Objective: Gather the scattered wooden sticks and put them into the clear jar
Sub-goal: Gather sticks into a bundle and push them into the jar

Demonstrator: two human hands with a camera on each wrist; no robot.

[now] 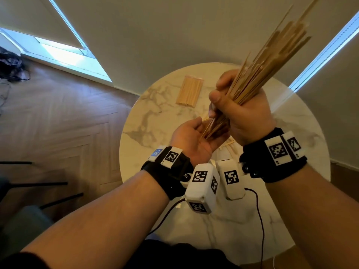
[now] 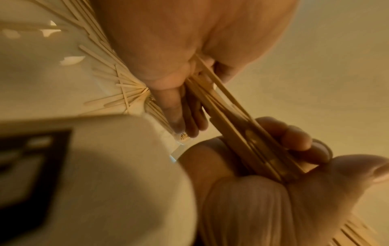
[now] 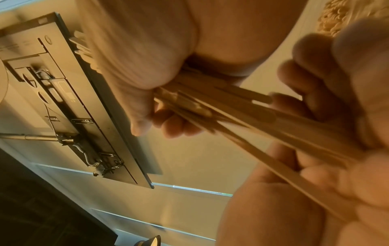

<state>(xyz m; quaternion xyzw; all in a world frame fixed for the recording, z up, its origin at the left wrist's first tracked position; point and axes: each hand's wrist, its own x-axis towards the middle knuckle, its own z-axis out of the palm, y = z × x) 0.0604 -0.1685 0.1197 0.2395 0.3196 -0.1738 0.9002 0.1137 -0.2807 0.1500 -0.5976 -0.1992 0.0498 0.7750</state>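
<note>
1. the round marble table [image 1: 155,121] sits below both hands, with a neat stack of flat wooden sticks [image 1: 189,92] lying at its far side and more loose sticks [image 2: 118,93] fanned on the surface under the hands, seen from the left wrist view.
2. the clear jar cannot be made out with any certainty in these views.
3. the bundle of sticks [image 1: 268,61] is held above the table, its long axis tilted, the top splaying up and to the right, the lower ends pointing down-left.
4. the right hand [image 1: 240,113] has fingers and thumb wrapped round the bundle's middle, clamped on it.
5. the left hand [image 1: 192,138] lies palm up directly under the lower ends, fingers relaxed and apart, the tips touching the palm.
6. judged from this, the left palm is the stop against which the ends get squared, so the push must run along the bundle's axis.
</note>
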